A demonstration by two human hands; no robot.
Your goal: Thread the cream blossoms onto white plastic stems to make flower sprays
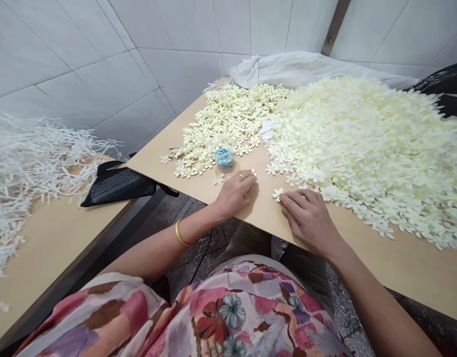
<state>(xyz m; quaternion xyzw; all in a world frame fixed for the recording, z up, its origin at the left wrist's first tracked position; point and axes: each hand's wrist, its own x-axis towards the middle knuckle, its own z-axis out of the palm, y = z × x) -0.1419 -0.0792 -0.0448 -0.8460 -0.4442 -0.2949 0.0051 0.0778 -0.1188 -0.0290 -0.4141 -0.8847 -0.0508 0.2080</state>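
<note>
My left hand (237, 192) rests on the table with its fingers curled together. A small pale piece (254, 172) shows at its fingertips, mostly hidden, so I cannot make out what it is. My right hand (309, 214) lies lower and to the right, fingers pressed together, with the fingertips on the edge of a single cream artificial flower (277, 194). Just beyond the left hand stands a small clear cup (224, 158) with something blue and white in it. Beside that cup lies a loose flower (218, 179).
A large heap of cream flowers (366, 148) covers the right side; a looser spread of flowers (228, 114) lies at the back. White cloth (306, 67) runs along the wall. On the left table (76, 233) are thin white branching stems (35, 158) and a black mesh bag (119, 186).
</note>
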